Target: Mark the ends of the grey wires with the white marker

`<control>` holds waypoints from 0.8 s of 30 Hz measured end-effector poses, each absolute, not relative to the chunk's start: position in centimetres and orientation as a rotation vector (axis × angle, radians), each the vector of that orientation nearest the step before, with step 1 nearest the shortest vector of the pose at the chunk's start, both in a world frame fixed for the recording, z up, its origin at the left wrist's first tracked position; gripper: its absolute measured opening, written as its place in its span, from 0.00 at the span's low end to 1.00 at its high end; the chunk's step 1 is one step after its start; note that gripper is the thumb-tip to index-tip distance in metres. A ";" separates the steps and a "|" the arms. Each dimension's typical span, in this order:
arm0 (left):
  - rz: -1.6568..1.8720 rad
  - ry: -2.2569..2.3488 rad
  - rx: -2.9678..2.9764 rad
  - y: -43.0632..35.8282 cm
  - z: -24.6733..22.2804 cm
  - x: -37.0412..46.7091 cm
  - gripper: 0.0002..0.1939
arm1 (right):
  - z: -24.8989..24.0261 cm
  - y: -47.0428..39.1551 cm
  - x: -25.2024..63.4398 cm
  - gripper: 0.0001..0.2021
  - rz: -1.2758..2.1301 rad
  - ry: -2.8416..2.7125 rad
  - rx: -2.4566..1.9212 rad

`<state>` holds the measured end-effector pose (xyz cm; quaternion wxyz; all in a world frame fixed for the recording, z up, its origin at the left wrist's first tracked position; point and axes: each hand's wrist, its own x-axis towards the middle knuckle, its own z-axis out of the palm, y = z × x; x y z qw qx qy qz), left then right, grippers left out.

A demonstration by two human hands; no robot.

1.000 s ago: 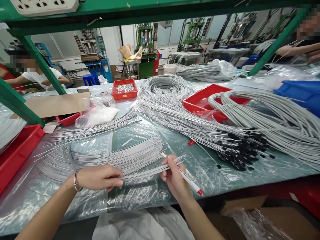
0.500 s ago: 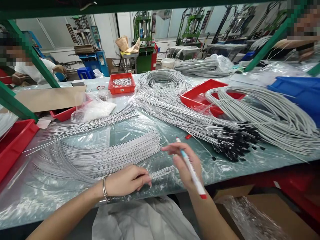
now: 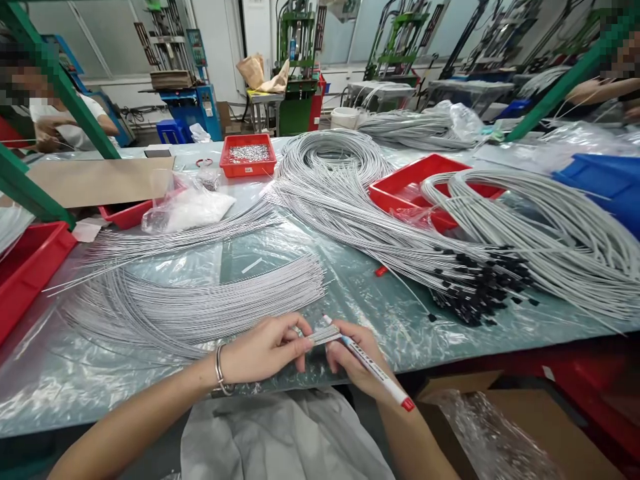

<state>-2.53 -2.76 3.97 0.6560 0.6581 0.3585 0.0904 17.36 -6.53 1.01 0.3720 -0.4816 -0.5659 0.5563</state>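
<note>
My left hand (image 3: 273,347) pinches the ends of a few thin grey cables (image 3: 325,335) near the table's front edge. At their tips is my right hand (image 3: 357,353), fingers closed around a white marker pen (image 3: 373,370) with a red end. The pen's tip points up and left, close to the cable ends; whether it touches them I cannot tell. Just beyond my left hand lies a fanned-out bundle of grey cables (image 3: 240,300), its cut ends toward the right.
A large cable bundle with black end pieces (image 3: 480,283) lies to the right, beside coiled cables (image 3: 540,220). Red trays (image 3: 247,170) and a bag of white material (image 3: 187,210) stand farther back. Green frame posts (image 3: 65,87) rise at the sides; people sit across the table.
My left hand has raised the cable ends slightly. My right hand has come down and left to meet them, with the marker pen still in it. The view has shifted a little.
</note>
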 end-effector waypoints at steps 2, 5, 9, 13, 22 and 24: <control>0.177 0.800 1.478 -2.9 4.0 -2.3 0.15 | 1.2 -6.9 16.8 0.17 1.447 -1.482 -1.261; 0.175 0.774 1.425 -2.9 3.7 -2.0 0.16 | 1.4 -7.1 16.5 0.18 1.430 -1.510 -1.242; 0.195 0.758 1.354 -2.7 3.0 -2.0 0.18 | 1.2 -7.1 16.9 0.19 1.433 -1.569 -1.218; 0.170 0.830 1.450 -2.5 3.4 -2.3 0.18 | 0.5 -7.2 17.2 0.19 1.435 -1.545 -1.174; 0.154 0.811 1.550 -2.4 4.5 -2.7 0.15 | 0.1 -7.3 17.1 0.17 1.455 -1.529 -1.148; 0.148 0.801 1.514 -2.3 4.2 -2.6 0.16 | 0.2 -7.3 17.1 0.17 1.442 -1.545 -1.146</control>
